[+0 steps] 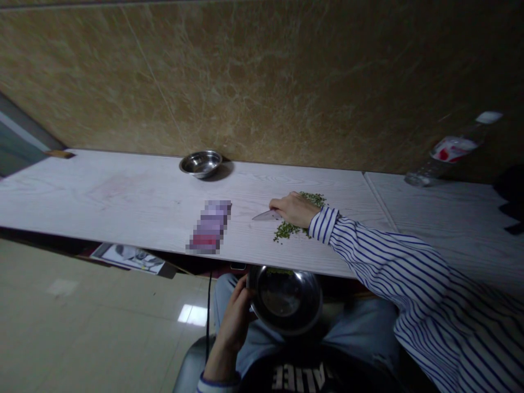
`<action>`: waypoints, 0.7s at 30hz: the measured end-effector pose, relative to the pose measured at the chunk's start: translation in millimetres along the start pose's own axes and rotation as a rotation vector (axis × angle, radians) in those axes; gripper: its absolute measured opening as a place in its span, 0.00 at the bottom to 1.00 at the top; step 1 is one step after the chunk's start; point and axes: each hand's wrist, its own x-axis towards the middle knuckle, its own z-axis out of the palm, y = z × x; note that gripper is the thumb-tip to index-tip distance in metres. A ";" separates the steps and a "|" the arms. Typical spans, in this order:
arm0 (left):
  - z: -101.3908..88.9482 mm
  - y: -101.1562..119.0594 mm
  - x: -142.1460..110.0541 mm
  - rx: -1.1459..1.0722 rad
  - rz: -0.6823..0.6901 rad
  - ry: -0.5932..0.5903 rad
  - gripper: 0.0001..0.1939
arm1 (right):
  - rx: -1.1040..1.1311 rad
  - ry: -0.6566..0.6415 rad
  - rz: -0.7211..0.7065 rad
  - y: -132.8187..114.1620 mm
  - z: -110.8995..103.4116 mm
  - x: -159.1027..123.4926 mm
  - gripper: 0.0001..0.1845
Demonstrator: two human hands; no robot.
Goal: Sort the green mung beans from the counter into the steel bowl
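My right hand (pixel 292 209) is closed round the handle of a knife (pixel 266 216), whose blade lies flat on the pale wooden table (pixel 123 196) and points left. The hand rests against a pile of chopped green bits (pixel 286 229) that spreads behind and below it. My left hand (pixel 237 319) grips the rim of a steel bowl (pixel 285 299) held just under the table's near edge, over my lap. Some green bits show at the bowl's far rim.
A second, smaller steel bowl (pixel 201 163) stands at the back by the brown wall. A blurred purple and red packet (pixel 209 226) lies left of the knife. A plastic water bottle (pixel 450 150) lies at the far right.
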 end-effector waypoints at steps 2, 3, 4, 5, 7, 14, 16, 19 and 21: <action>-1.1 -0.8 1.1 0.006 -0.004 -0.004 0.31 | 0.001 0.010 -0.052 0.7 2.8 -6.1 0.13; -1.3 -1.2 1.4 0.003 -0.004 -0.010 0.32 | 0.006 0.010 -0.076 0.7 3.6 -9.7 0.13; -1.3 -1.5 1.5 0.000 -0.003 -0.014 0.32 | 0.013 0.007 -0.098 0.5 4.0 -13.3 0.13; -0.9 -1.7 1.2 -0.004 0.001 -0.015 0.32 | 0.022 0.002 -0.117 -0.1 4.1 -17.1 0.13; 0.5 -1.7 0.1 -0.010 0.010 -0.011 0.31 | 0.041 -0.010 -0.146 -2.0 3.8 -24.3 0.14; 4.5 -1.7 -2.3 -0.005 0.031 -0.008 0.30 | 0.079 -0.034 -0.238 -1.9 2.8 -42.9 0.13; 4.0 -2.4 -1.8 0.001 0.024 -0.003 0.31 | 0.094 -0.037 -0.265 0.2 2.7 -47.0 0.13; 3.3 -3.3 -1.2 0.010 0.013 -0.007 0.32 | 0.120 -0.037 -0.290 2.8 2.6 -52.6 0.15; 3.5 -3.2 -1.4 0.011 0.016 -0.013 0.32 | 0.121 -0.039 -0.297 4.4 2.9 -55.6 0.15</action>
